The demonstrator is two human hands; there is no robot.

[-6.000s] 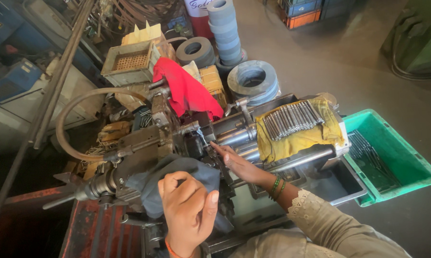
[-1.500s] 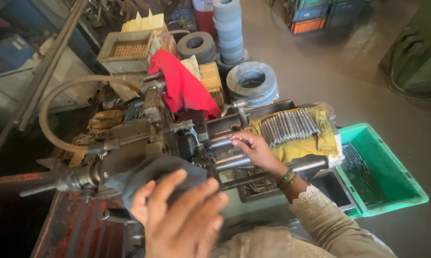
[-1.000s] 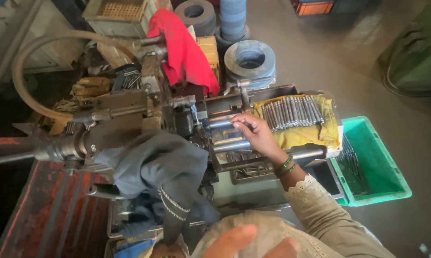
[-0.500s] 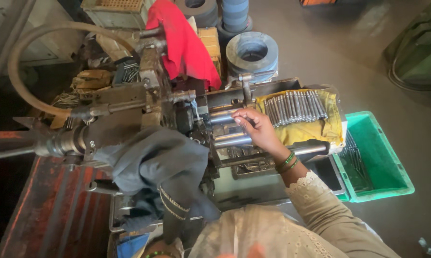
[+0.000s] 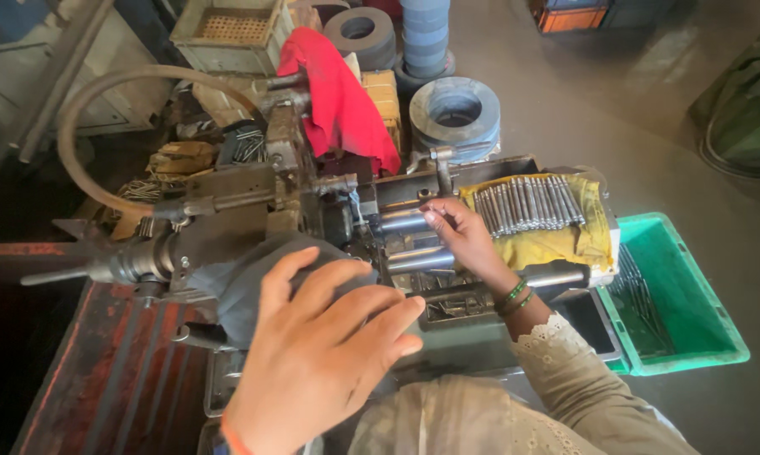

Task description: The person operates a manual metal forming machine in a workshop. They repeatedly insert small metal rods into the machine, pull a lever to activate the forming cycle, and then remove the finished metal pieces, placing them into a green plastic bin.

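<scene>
Right grip [image 5: 457, 238] on machine rollers [image 5: 405, 240], fingertips unclear | left hand [image 5: 325, 354] covers grey cloth [image 5: 237, 282]

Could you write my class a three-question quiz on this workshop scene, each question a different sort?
1. True or false: the metal rods lie on a yellow cloth.
2. Multiple choice: the left hand rests on A) a grey cloth, B) the green crate, C) the red cloth.
3. Fill in: the right hand reaches to the shiny metal ____ of the machine.

Key: 1 true; 2 A; 3 rollers.
</scene>
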